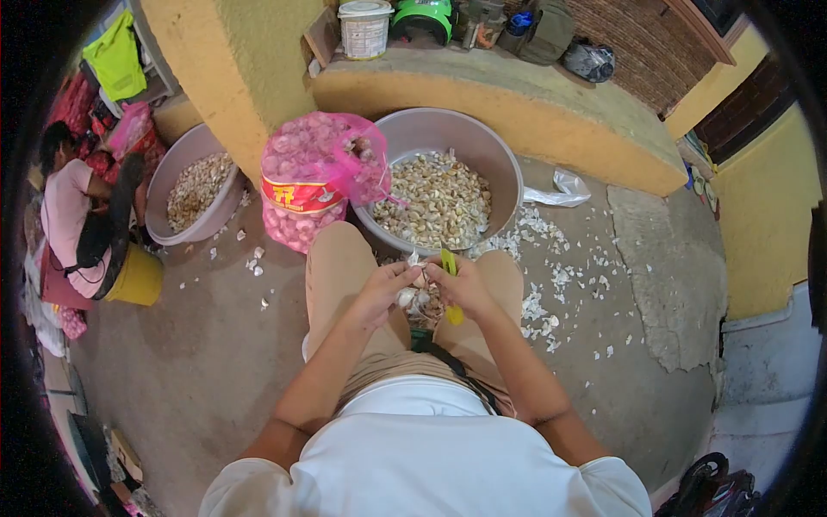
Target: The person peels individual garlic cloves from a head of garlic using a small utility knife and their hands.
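Both my hands meet over my lap, close together. The fingers of my left hand (pixel 385 290) are closed on a garlic bulb (pixel 419 274), pale and papery. My right hand (pixel 468 289) touches the bulb from the other side with its fingertips and grips a slim yellow-green tool (pixel 450 312); whether it has a blade I cannot make out. More garlic bulbs (pixel 418 303) lie just below, between my thighs. Beyond my knees stands a large grey tub (pixel 508 164) of loose garlic cloves (pixel 437 198). Beside it sits a pink mesh sack (pixel 297 159) full of garlic.
Garlic skins (pixel 538 302) litter the floor right of my legs. At left, another person (pixel 77 202) sits by a second tub (pixel 211 226) of cloves and a yellow bucket (pixel 138 277). A yellow ledge (pixel 517 103) carries a white pail (pixel 365 33) and a green helmet (pixel 422 19).
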Tool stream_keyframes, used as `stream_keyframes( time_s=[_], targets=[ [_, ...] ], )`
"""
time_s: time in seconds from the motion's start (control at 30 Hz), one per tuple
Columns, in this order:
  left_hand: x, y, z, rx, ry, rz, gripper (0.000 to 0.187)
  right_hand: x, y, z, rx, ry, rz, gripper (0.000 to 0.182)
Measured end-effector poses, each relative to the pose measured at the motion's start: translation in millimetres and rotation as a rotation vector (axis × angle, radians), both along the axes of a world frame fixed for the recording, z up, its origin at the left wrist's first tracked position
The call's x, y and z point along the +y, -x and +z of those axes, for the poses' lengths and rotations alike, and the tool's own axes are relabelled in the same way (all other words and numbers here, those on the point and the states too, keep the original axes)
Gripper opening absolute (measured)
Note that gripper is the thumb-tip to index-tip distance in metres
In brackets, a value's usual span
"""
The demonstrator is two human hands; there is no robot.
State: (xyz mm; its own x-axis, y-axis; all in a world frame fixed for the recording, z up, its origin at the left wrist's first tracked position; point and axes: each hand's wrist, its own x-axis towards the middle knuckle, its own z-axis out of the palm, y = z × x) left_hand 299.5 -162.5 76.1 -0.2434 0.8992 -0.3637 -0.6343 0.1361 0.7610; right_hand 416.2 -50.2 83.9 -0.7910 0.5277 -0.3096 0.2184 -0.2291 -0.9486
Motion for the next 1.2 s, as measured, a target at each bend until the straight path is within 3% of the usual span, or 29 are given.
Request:
stream_keyframes(
  time_s=[0.17, 0.27, 0.33, 0.4, 0.47, 0.53, 0.63, 0.77, 0.87, 0.97, 1.2],
  targets=[
    [-1, 1, -10, -0.079, -0.038, 0.069, 0.020, 38, -1, 7, -0.151, -0.130, 0.002, 0.026],
    [-4, 2, -10, -0.102, -0.018, 0.049, 0.019, 73, 10, 10, -0.196, -0.380, -0.200, 0.029],
    [-4, 2, -16, -0.099, 0.015, 0.102, 0.019, 77, 19, -5, -0.141, -0.791, -0.347, 0.030],
    [-2, 0, -14, -0.094, 0.021, 0.148, 0.019, 74, 20, -8, -0.118, -0.753, -0.259, 0.033],
    [0, -4, -2, -0.090, 0.003, 0.188, 0.018, 37, 15, 26, -0.133, -0.263, 0.060, 0.037],
    [4, -3, -16, -0.054, -0.021, 0.195, 0.020, 16, 15, 22, -0.193, -0.117, 0.203, 0.033],
    [4, -4, -15, 0.013, -0.052, 0.160, 0.021, 0, 16, 2, -0.032, -0.009, 0.110, 0.028],
    [4, -4, -22, 0.160, 0.002, 0.142, 0.019, -2, 12, -3, -0.060, 0.008, 0.087, 0.023],
    [2, -1, -35, 0.923, -0.082, 0.181, 0.020, 1, 7, -1, -0.075, 0.003, 0.148, 0.019],
    [-6, -1, 15, 1.317, 0.076, -0.044, 0.023, 5, 3, 13, -0.106, -0.049, 0.226, 0.015],
    [-7, 5, 22, 1.455, -0.016, -0.226, 0.033, 12, -7, 21, -0.063, 0.163, 0.386, 0.015]
  ],
)
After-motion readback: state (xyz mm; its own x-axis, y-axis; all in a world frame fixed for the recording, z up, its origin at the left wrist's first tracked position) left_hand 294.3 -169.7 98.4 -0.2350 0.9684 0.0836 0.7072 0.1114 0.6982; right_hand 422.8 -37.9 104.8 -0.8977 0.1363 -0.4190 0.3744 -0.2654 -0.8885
